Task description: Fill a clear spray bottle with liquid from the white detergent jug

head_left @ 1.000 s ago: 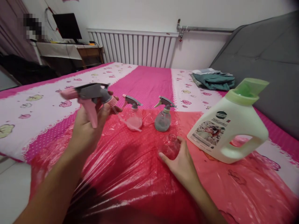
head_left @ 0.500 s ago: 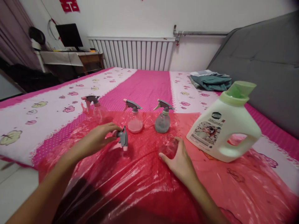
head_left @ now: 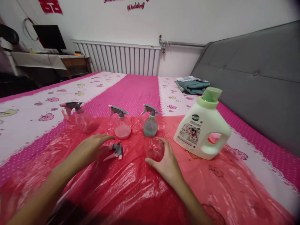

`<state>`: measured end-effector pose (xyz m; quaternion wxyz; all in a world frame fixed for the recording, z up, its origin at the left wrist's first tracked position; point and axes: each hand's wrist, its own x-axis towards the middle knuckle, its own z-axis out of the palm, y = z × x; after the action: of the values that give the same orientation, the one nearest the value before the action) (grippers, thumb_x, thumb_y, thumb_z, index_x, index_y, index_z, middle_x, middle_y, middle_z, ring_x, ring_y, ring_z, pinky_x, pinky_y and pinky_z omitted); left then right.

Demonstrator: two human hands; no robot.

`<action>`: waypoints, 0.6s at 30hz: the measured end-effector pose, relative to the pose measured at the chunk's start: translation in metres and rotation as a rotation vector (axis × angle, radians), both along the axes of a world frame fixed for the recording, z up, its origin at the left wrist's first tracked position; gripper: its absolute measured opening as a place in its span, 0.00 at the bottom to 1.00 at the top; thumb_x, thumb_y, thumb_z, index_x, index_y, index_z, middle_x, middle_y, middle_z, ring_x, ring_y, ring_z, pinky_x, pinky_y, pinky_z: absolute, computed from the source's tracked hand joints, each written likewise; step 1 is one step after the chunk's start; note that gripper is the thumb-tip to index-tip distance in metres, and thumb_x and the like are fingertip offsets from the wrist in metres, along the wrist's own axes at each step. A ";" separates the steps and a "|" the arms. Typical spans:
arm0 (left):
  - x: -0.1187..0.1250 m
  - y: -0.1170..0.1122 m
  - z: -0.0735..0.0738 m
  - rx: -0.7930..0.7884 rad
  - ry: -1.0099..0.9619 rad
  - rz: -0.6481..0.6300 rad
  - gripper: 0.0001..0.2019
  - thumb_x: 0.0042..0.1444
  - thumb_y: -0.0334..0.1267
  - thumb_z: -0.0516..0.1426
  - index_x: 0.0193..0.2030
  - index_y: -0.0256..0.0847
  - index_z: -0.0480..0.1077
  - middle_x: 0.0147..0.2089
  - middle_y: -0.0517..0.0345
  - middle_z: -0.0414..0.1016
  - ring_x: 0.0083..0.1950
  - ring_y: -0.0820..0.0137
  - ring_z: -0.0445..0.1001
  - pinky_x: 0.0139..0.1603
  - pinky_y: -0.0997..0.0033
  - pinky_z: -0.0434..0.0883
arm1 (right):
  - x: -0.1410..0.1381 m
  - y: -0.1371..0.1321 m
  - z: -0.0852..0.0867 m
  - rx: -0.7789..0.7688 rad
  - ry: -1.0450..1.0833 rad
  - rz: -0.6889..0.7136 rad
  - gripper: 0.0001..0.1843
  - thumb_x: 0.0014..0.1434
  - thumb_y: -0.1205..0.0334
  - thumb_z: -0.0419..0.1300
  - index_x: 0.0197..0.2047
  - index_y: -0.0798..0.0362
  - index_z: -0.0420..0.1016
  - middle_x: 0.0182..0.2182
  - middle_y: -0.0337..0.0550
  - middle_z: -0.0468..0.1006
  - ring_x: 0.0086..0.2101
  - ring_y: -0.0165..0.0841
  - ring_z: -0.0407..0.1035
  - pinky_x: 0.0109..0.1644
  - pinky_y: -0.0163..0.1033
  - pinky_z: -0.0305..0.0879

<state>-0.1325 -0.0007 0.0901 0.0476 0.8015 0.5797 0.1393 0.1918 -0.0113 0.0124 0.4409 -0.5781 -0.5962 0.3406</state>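
Observation:
My right hand [head_left: 167, 162] is wrapped round a small clear bottle [head_left: 156, 149] with no top, standing upright on the red plastic sheet [head_left: 140, 187]. Left of it a grey and pink spray trigger head [head_left: 116, 150] lies on the sheet. My left hand [head_left: 92, 147] rests beside that head with fingers stretched out, the fingertips at or just off its pink end. Behind stand three small spray bottles with grey triggers: a clear one [head_left: 78, 115], one with pinkish liquid [head_left: 122, 126], and one with grey liquid [head_left: 150, 123].
A white detergent jug [head_left: 201, 129] with a green cap stands right of the bottles. The sheet covers a pink and white bedspread [head_left: 138, 89]. Folded clothes [head_left: 193, 86] lie by the grey headboard [head_left: 253, 84]. A radiator [head_left: 117, 57] and a desk with a monitor [head_left: 49, 37] stand behind.
My left hand brought the spray head down from the air and laid it on the sheet, then loosened its fingers. My right hand stayed on the clear bottle. The view shifted right.

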 end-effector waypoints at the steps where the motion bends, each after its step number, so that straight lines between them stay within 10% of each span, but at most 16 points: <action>1: 0.006 0.000 0.009 0.009 0.014 -0.003 0.19 0.68 0.48 0.54 0.58 0.48 0.79 0.58 0.47 0.85 0.57 0.47 0.83 0.56 0.49 0.76 | 0.001 0.000 0.001 0.014 0.014 -0.005 0.53 0.42 0.42 0.76 0.68 0.47 0.65 0.65 0.47 0.69 0.67 0.48 0.64 0.76 0.62 0.59; 9: 0.090 0.007 0.082 0.108 -0.228 -0.151 0.17 0.70 0.51 0.53 0.53 0.46 0.78 0.52 0.52 0.86 0.51 0.56 0.84 0.50 0.58 0.76 | 0.052 0.012 0.026 0.630 0.028 -0.290 0.22 0.70 0.45 0.55 0.59 0.49 0.69 0.51 0.47 0.74 0.49 0.33 0.74 0.58 0.45 0.75; 14: 0.101 0.019 0.069 0.136 -0.338 -0.180 0.17 0.71 0.52 0.53 0.50 0.47 0.79 0.48 0.55 0.86 0.48 0.58 0.84 0.48 0.61 0.76 | 0.124 0.040 0.035 0.677 0.008 -0.859 0.38 0.63 0.38 0.60 0.66 0.57 0.63 0.63 0.62 0.63 0.64 0.47 0.59 0.72 0.60 0.57; 18: 0.101 0.026 0.057 0.163 -0.413 -0.179 0.17 0.72 0.52 0.54 0.48 0.46 0.79 0.46 0.56 0.87 0.46 0.59 0.84 0.48 0.62 0.77 | 0.161 0.061 0.032 0.440 0.064 -0.731 0.50 0.54 0.27 0.62 0.66 0.57 0.64 0.54 0.57 0.75 0.52 0.43 0.72 0.59 0.52 0.70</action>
<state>-0.0315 0.0255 0.1471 0.1127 0.8053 0.4711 0.3419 0.3530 0.0499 0.0441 0.6638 -0.6327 -0.3964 0.0443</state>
